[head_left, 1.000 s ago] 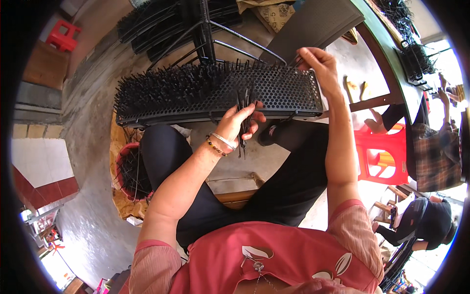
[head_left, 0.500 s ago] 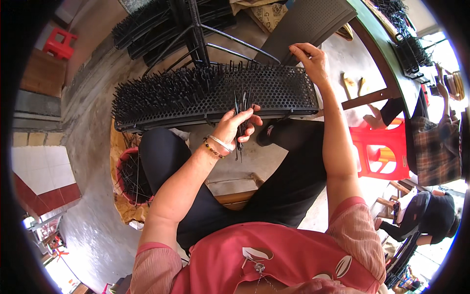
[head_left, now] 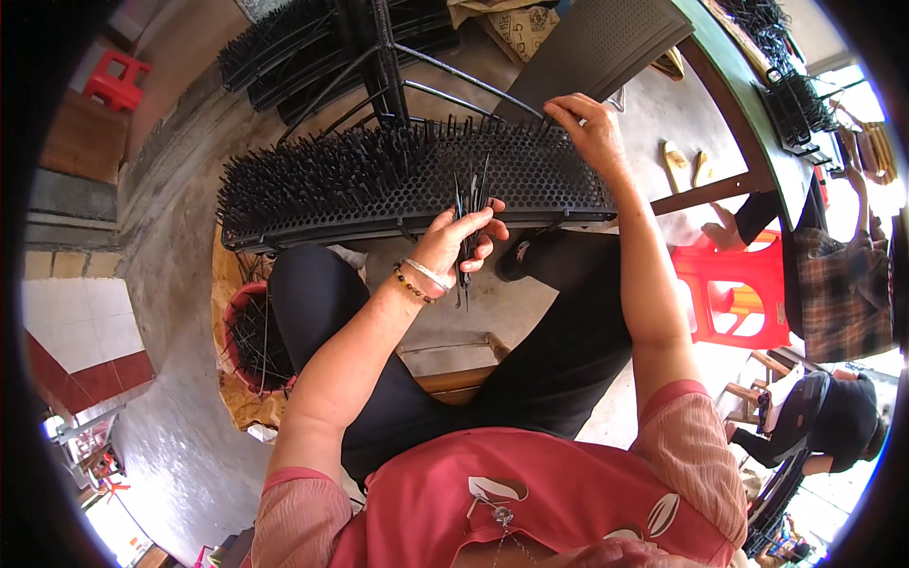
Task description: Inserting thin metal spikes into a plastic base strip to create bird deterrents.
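Observation:
A long black perforated panel [head_left: 530, 180] lies across my knees, its left part bristling with thin black spikes [head_left: 322, 180]. My left hand [head_left: 454, 241] is closed around a small bundle of black spikes [head_left: 471, 213] at the panel's near edge. My right hand [head_left: 592, 128] pinches at the panel's far right edge, where single spikes stand upright. Whether a spike is between those fingers is hidden.
A red basin [head_left: 256, 336] with loose black spikes stands on the floor at my left. Stacks of filled panels [head_left: 284, 52] lie beyond a black metal frame [head_left: 388, 66]. A red plastic stool [head_left: 734, 293] and another seated person [head_left: 833, 284] are at the right, by a green table [head_left: 748, 104].
The view has shifted slightly; the panel sits a little lower in the frame. My right hand has moved left along the panel's far edge. My left hand keeps its bundle.

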A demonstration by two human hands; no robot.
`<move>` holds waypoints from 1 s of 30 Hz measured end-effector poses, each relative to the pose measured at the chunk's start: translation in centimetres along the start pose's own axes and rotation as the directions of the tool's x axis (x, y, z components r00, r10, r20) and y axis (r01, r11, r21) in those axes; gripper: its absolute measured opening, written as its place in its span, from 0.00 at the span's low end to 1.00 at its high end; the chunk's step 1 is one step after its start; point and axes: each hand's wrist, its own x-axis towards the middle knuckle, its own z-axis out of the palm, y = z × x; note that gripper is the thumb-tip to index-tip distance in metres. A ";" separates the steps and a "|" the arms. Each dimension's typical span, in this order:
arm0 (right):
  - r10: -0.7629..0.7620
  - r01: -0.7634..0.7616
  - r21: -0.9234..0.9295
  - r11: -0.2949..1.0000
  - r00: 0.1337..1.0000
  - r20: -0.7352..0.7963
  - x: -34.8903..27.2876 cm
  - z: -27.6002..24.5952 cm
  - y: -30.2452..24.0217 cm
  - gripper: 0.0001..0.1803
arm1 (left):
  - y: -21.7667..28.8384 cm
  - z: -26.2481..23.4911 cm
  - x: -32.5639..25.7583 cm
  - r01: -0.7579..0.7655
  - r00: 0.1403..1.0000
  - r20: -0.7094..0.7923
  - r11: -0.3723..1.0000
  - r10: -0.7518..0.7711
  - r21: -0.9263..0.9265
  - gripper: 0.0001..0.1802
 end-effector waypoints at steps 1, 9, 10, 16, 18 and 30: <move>0.040 -0.040 -0.028 0.999 0.999 0.002 0.0 0.1 -0.1 0.10 | 0.0 0.0 0.0 0.001 1.000 -0.002 1.000 -0.001 -0.002 0.15; 0.153 -0.155 -0.020 0.988 0.986 -0.072 -0.4 0.5 -0.5 0.11 | 0.1 0.1 -0.1 -0.003 1.000 0.006 1.000 0.003 -0.010 0.14; 0.110 -0.112 -0.043 0.993 0.992 -0.064 -0.4 0.5 -0.6 0.11 | 0.1 0.1 -0.1 -0.004 1.000 0.006 1.000 0.004 -0.009 0.14; 0.090 -0.090 0.006 0.996 0.995 -0.039 -0.3 0.6 -0.8 0.10 | -0.1 -0.1 0.1 0.002 1.000 0.008 1.000 -0.002 -0.014 0.14; 0.109 -0.108 0.034 0.994 0.993 -0.035 -0.3 0.9 -0.3 0.11 | -0.1 -0.1 0.1 0.002 1.000 0.009 1.000 -0.002 -0.013 0.14; 0.053 -0.053 -0.018 0.998 0.999 -0.001 -0.3 0.5 -0.3 0.09 | -0.2 -0.1 0.1 0.003 1.000 0.019 1.000 -0.003 0.004 0.14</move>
